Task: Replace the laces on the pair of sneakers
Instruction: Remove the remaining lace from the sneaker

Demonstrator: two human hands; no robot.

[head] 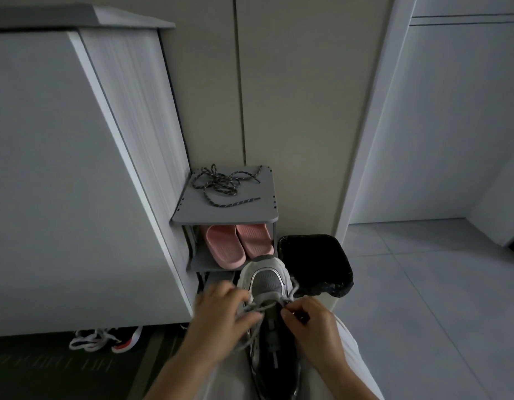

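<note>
Sneaker heel cut off below; left hand and right hand pinch its lace

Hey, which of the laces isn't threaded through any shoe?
The dark speckled rope lace, lying tangled on top of the grey shoe rack. The pale grey lace runs through the grey-and-white sneaker on the person's lap.

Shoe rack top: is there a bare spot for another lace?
Yes. The rack top is bare along its front edge, in front of the dark laces, which cover its back and middle. The floor right of the bin is bare too. The shelf below is crowded with pink slippers.
</note>
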